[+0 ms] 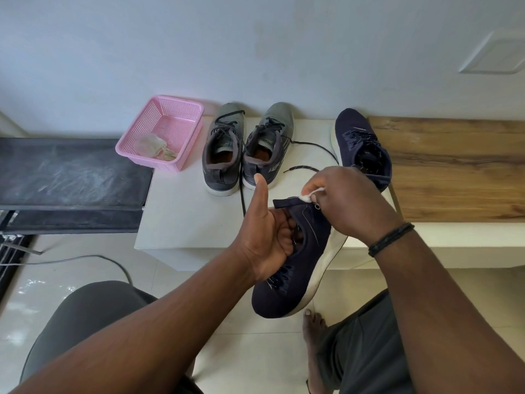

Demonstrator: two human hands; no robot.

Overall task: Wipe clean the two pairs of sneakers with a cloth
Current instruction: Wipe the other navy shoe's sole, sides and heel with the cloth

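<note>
My left hand [262,237] holds a navy sneaker [287,282] with a white sole, fingers curled inside its opening and thumb up. My right hand [343,203] pinches a small white cloth [308,193] against the heel collar of that shoe. The second navy sneaker [360,143] stands on the white table [184,220] at the right. A grey pair stands side by side at the back of the table: one sneaker [223,149] on the left, the other [265,146] on the right, with loose black laces trailing forward.
A pink perforated basket [162,120] with a crumpled cloth [154,147] in it sits at the table's back left. A wooden bench top [454,172] lies to the right, a dark surface [71,172] to the left. A bare foot [312,331] rests on the tiled floor.
</note>
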